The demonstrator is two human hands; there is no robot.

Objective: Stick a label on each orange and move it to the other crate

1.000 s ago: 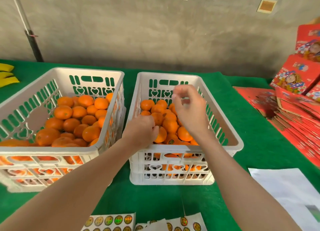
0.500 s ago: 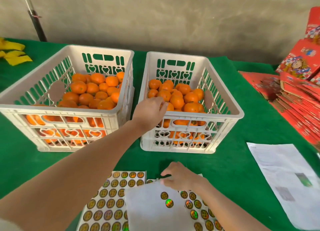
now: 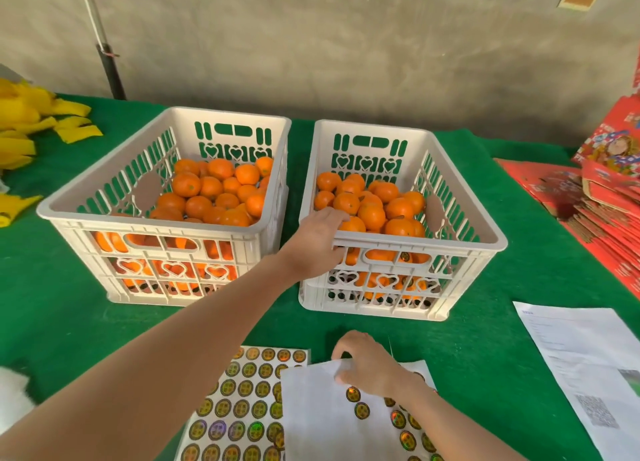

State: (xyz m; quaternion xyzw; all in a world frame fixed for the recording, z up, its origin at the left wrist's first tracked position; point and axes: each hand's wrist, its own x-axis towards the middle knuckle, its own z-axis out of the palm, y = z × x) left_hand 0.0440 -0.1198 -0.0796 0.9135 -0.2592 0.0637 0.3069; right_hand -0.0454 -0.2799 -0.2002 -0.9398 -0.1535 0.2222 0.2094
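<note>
Two white slotted crates stand side by side on the green table. The left crate (image 3: 156, 234) and the right crate (image 3: 415, 244) each hold a heap of oranges (image 3: 211, 187) (image 3: 372, 215). My left hand (image 3: 318, 242) grips the front left rim of the right crate, fingers over the rim beside an orange, thumb on the outside. My right hand (image 3: 367, 363) is pinched at the top edge of a mostly peeled white label sheet (image 3: 318, 419). Whether a label is between its fingertips is hidden. A full sheet of round shiny labels (image 3: 242, 408) lies to its left.
A printed paper (image 3: 581, 356) lies at the right front. Flat red cartons (image 3: 602, 197) are stacked at the right edge. Yellow pieces (image 3: 20, 131) lie at the far left. A dark pole (image 3: 107, 59) stands against the grey wall behind the table.
My right hand came down from above the right crate to the label sheet and now pinches its top edge. My left hand has stayed at the right crate's front corner.
</note>
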